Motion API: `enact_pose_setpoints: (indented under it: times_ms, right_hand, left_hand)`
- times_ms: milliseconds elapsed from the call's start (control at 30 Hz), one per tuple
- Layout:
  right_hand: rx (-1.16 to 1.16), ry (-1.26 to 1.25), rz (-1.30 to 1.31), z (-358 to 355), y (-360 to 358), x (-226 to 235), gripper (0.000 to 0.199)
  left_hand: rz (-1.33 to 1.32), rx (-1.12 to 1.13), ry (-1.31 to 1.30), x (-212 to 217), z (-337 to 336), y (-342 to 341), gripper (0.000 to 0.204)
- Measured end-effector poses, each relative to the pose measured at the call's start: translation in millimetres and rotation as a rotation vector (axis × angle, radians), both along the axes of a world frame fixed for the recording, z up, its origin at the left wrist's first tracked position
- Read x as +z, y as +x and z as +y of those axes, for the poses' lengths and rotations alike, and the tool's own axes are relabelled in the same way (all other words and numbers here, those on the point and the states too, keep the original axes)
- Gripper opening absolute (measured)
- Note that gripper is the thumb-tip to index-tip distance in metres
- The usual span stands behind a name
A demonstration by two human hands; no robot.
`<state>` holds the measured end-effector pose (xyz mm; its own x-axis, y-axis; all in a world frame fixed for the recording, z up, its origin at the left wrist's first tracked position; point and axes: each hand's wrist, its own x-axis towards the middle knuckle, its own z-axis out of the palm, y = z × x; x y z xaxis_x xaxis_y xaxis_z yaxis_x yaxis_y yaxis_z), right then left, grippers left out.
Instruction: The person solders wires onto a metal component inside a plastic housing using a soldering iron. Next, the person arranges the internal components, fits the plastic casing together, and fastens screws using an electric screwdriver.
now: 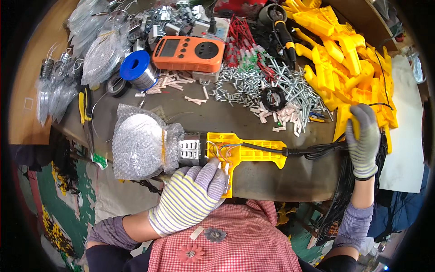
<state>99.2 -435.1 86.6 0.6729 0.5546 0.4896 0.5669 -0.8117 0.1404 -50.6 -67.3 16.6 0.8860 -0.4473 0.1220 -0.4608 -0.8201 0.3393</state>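
Observation:
My left hand [192, 195], in a striped work glove, is closed on the near part of an open yellow plastic handle housing [263, 154]. Its fingertips rest by the thin coloured wires [222, 149] inside the shell; the thumb is hidden. A silver slotted metal part [190, 149] joins the housing to a round head in bubble wrap [136, 145]. From the handle a black cable [312, 152] runs right. At the right, beside the pile, my gloved right hand [366, 140] has its fingers wrapped round a yellow plastic housing piece [343, 122].
Yellow housings [344, 59] are heaped at the far right. Screws [240, 86], red-wired parts [242, 36] and small pale pieces [290, 113] lie scattered mid-table. An orange meter [188, 53], blue solder spool [136, 68], yellow-handled pliers [85, 106] and bubble-wrapped parts [102, 59] are at left.

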Motion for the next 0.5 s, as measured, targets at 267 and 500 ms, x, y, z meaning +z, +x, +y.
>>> enact_pose_setpoints:
  times_ms: [267,500]
  right_hand:
    - [0.089,1.123,0.149,-17,-36,-2,0.039]
    - [0.542,0.289,1.246,71,-82,10,0.024]
  left_hand:
    - [-0.090,-0.001,0.009,-1,-1,2,0.041]
    - [0.118,-0.053,0.086,21,7,8,0.066]
